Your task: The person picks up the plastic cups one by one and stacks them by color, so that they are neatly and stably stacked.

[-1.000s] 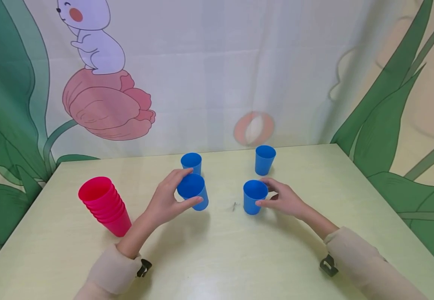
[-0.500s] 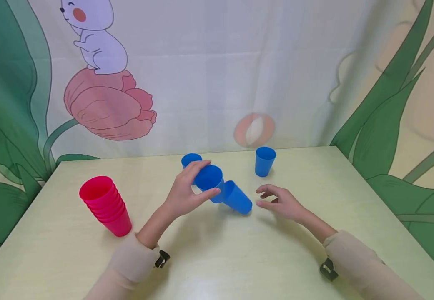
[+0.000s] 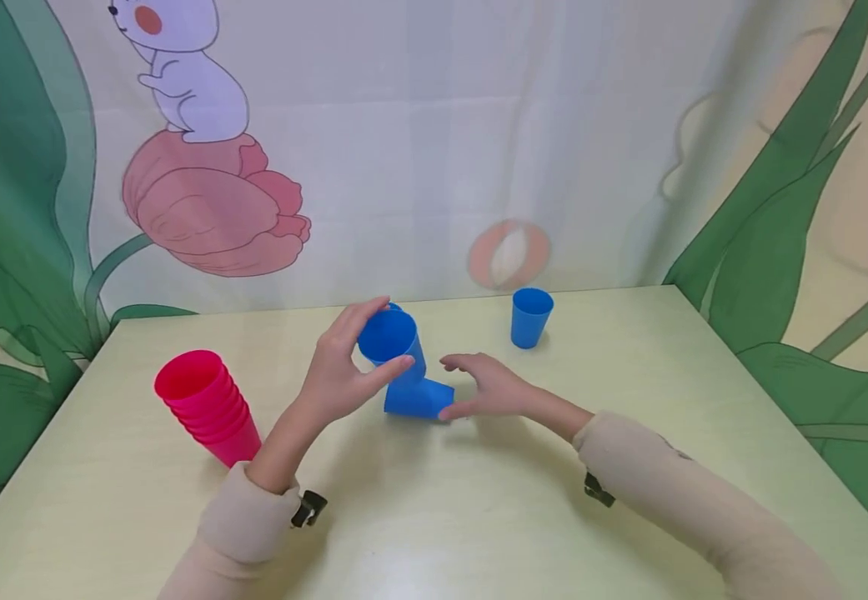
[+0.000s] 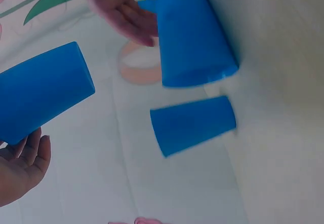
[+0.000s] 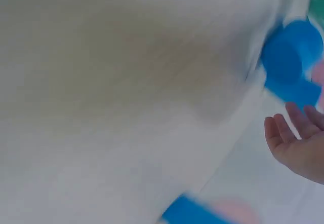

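Observation:
In the head view my left hand [image 3: 339, 371] grips an upright blue cup [image 3: 390, 337] by its side, raised off the table. Thumb and fingers curve round that cup [image 4: 45, 92] in the left wrist view. Below it a second blue cup [image 3: 420, 400] lies on its side, its base toward my right hand [image 3: 489, 387]. The right fingers are spread apart, with the thumb tip at the base of the lying cup; whether it touches is unclear. A third blue cup [image 4: 195, 125] stands behind, almost hidden in the head view. The right wrist view is blurred, with the right hand [image 5: 298, 145] at its edge.
Another blue cup [image 3: 531, 318] stands upright at the back right of the pale table [image 3: 479, 517]. A leaning stack of nested red cups [image 3: 212, 408] is at the left. A printed curtain [image 3: 434, 167] hangs behind the table's back edge.
The cup at my right hand tipped over and rolled left. The left hand carried its cup right, then back left and farther away. My right hand let go and moved left after the fallen cup.

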Motion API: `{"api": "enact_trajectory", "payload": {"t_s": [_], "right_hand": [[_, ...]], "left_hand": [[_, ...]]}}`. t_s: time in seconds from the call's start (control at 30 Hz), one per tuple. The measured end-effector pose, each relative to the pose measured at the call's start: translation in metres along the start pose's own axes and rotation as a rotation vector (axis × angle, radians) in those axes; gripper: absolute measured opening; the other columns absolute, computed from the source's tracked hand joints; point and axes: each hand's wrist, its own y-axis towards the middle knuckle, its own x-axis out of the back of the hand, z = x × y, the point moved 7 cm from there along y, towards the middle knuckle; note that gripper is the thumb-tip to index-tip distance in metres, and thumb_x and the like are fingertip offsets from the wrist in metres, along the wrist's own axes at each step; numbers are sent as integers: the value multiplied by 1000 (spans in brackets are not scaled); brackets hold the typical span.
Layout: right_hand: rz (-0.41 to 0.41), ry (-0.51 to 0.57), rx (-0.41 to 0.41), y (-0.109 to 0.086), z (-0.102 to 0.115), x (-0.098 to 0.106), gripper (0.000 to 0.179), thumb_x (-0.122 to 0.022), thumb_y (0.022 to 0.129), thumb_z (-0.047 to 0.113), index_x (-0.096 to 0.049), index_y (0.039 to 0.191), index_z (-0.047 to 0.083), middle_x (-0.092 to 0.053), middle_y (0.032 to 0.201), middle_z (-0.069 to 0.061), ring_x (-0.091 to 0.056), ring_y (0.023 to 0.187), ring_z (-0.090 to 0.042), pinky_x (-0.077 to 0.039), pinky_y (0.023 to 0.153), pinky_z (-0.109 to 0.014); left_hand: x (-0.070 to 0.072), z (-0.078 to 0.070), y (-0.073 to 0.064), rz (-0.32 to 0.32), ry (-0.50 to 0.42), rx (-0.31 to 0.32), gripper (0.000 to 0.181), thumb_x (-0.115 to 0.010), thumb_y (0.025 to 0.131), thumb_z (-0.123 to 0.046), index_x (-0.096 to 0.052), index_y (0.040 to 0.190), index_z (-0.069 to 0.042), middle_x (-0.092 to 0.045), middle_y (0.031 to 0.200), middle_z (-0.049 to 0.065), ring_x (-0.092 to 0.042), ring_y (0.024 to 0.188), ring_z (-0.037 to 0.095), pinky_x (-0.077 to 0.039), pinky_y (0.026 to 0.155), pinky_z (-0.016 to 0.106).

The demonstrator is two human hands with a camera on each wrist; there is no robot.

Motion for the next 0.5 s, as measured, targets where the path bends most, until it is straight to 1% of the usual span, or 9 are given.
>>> {"api": "enact_trajectory", "payload": {"t_s": [0.07,0.13,0.23,0.33,0.5], "right_hand": [[30,-50,0,12,11,-11,81,-74,71,45,-42,134,4,-52,125,-11,-45,114,-28,-42,91,-43],[44,-96,-11,20,18,-20,79,-73,72,46,-43,133,6,-54,121,-10,-46,111,-27,-44,87,-41],[45,-130,-36,24,21,-25,72,-72,74,41,-46,132,8,-56,116,-9,-48,107,-25,-45,85,-39],[52,-158,-55,17,16,-22,66,-71,77,38,-47,131,8,-57,117,-9,-50,107,-24,-45,87,-38],[123,-196,-61,-7,3,-13,67,-70,78,37,-45,132,5,-54,120,-11,-50,110,-26,-44,90,-39]], "left_hand": [[8,1,-3,-11,23,0,67,-76,73,-16,-44,131,-3,-50,127,16,-47,116,31,-45,85,50],[13,2,-6,-2,49,12,68,-76,73,-18,-44,131,-4,-49,127,16,-46,116,32,-45,84,50],[17,5,-10,21,83,44,69,-75,74,-20,-42,132,-4,-48,129,15,-45,117,32,-45,84,50],[19,10,-13,29,103,81,69,-75,75,-22,-41,133,-5,-47,130,14,-44,118,31,-45,84,50],[18,15,-16,53,94,106,70,-75,74,-21,-41,133,-6,-47,129,15,-45,117,31,-47,82,49]]}}
